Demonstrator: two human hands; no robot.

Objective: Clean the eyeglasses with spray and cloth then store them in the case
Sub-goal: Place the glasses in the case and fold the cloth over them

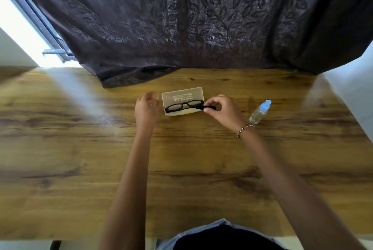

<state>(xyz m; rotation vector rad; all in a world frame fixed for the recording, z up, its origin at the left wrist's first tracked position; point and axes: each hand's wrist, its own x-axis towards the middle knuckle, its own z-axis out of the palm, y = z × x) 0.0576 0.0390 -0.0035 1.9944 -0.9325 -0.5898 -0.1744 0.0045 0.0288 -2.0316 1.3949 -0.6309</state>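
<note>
Item one, the right hand [222,108]: we record its thumb and forefinger pinching the black folded arm at the right end of the eyeglasses [184,105], with the other fingers curled above; a beaded bracelet [245,129] sits on that wrist. Item two, the left hand [146,108]: blurred, fingers loosely bent and holding nothing, just beside the left end of the case [181,94]; we cannot tell whether it touches the case. Item three, the eyeglasses: black frame, lying in the open case, lenses facing up and toward us. Their long axis runs left to right across the counter [80,148], the left end a little nearer to us than the right, and the pinched end reaches past the right edge of the case. Item four, the case: translucent, pale, its lid standing open on the far side. We note printing on the lid, seen upside down and too blurred to read. Item five, a clear spray bottle [259,112] with a light blue cap, to the right of the right hand and apart from the case, with no label we can make out. Item six, the counter: wood-grain, brown. Item seven, a dark curtain [201,17] with a leaf pattern, its hem resting on the far edge of the counter just behind the case. Item eight, a bright window [20,33] at far left.
</note>
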